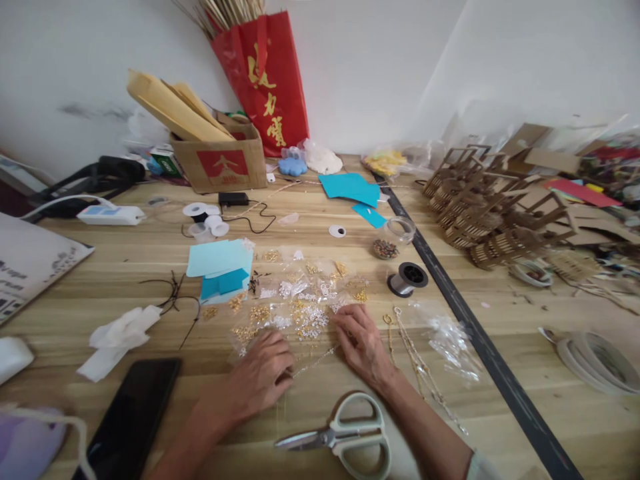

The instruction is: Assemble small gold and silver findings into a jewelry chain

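Observation:
A thin beaded chain (pixel 316 362) runs across the table between my two hands. My left hand (pixel 270 367) rests at its left end, fingers curled and pressed together. At the right end my right hand (pixel 361 341) has its fingers bent and close together, fingertips down beside the beads. What either hand pinches is hidden or too small to make out. Just beyond them lie small clear beads (pixel 311 321) and gold beads (pixel 259 313) on clear plastic bags. Scissors (pixel 333 437) lie nearest me, below the hands.
A wire spool (pixel 407 279), a jar of beads (pixel 385 249) and finished-looking chains (pixel 420 367) lie to the right. Blue cards (pixel 219 259), crumpled tissue (pixel 123 333) and a black phone (pixel 133 417) are on the left. Wooden models (pixel 495 213) stand at the back right.

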A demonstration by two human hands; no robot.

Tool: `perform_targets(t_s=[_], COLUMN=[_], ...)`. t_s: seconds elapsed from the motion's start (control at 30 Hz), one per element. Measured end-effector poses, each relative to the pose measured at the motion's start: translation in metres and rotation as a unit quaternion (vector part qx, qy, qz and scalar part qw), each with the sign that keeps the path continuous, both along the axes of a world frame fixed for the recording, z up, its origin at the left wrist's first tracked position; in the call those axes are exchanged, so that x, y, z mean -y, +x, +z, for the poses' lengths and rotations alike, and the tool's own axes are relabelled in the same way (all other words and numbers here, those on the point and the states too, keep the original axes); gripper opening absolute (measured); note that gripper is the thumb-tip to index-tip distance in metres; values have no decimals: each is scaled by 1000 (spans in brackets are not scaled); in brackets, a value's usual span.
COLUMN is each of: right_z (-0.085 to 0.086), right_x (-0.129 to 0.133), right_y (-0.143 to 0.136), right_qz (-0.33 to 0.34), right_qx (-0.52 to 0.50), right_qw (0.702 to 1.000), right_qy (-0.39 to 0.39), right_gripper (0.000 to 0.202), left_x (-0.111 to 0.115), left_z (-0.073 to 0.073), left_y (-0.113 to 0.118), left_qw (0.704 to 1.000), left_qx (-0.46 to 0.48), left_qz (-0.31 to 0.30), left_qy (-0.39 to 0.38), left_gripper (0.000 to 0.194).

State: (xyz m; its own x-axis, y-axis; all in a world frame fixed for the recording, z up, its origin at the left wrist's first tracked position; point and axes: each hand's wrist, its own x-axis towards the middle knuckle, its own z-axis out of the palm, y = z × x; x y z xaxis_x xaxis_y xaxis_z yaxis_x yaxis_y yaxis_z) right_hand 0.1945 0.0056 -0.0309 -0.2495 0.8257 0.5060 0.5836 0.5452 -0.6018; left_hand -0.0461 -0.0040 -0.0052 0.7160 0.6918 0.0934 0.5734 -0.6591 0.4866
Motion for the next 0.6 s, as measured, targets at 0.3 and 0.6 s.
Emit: perform_targets(t_s=[0.3, 0.6], right_z=[16, 16], right_x=[10, 14], right_y=[-11, -21], right_qz=[105, 99], right_qx=[81, 160], right_qw=[991, 982], right_qy=[22, -5], right_gripper=[19, 17], left_x=[-1, -1], left_z=[8, 4], left_y=[-1, -3], left_qw=[997, 996], left_qx=[-45, -46], left_qz=[-14, -9], left_qy=[-58, -70], left_gripper=[15, 18])
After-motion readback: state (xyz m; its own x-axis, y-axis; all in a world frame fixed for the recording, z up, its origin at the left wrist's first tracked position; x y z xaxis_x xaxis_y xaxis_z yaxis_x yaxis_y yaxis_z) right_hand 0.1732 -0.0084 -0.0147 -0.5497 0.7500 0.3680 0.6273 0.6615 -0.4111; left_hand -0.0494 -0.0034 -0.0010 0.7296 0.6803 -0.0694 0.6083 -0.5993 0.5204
